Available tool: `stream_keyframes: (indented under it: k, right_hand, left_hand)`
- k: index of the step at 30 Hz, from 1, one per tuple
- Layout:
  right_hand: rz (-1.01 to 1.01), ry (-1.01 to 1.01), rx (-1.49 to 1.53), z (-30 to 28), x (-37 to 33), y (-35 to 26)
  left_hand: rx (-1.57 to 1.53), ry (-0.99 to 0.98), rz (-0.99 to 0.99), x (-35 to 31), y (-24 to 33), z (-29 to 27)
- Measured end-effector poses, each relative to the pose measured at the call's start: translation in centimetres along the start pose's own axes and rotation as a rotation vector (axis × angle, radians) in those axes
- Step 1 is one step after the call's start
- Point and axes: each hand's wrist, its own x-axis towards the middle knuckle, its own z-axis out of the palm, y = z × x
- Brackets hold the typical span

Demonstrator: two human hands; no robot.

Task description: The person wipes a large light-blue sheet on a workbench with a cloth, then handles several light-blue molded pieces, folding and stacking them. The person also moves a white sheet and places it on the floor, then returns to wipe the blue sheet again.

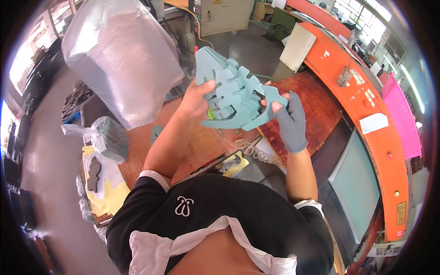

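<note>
Just on the near side of the wooden tabletop (201, 146), we wear a black shirt (229, 192) with white trim at the collar and sleeves. Over the tabletop's far right part, we hold up a fanned stack of teal cut-out sheets (231, 94). Our bare left hand (196, 97) is clamped on the stack's left edge, thumb on top. Our right hand (292, 126), in a grey glove that leaves the fingertips uncovered, pinches the lobe at the stack's right end. Something small and bright green shows by the left hand; we cannot tell what it is.

At the tabletop's near right edge we see a clear coiled hose (259, 153). On its left side lie yellow paper (114, 197), a dark grey cut-out (94, 174) and a clear bag of cut pieces (110, 140); a small teal piece (156, 134) lies flat nearer its middle. To the right of the tabletop we have a stained reddish board (311, 105), then a curving orange machine (389, 183) and a pink plastic basket (401, 114). Off its far left edge bulges a large milky plastic bag (121, 59), and well beyond it stands a pale metal cabinet (224, 16).
</note>
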Motion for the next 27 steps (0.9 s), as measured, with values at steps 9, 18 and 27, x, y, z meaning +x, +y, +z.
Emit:
stream_keyframes:
  k: [9, 18, 27]
  right_hand:
    - [0.180, -0.143, 0.120, -4.8, -0.7, 1.0]
    - [-0.080, -0.376, -0.091, -0.2, -2.5, -1.4]
    - [0.169, -0.291, -0.045, -4.9, -0.4, -3.4]
  left_hand:
    - [-0.019, -0.025, -0.056, 2.6, -4.1, 2.6]
    - [0.031, -0.112, 0.014, 4.6, -7.9, 4.4]
    - [-0.556, -0.122, -0.212, 4.7, -6.4, 3.0]
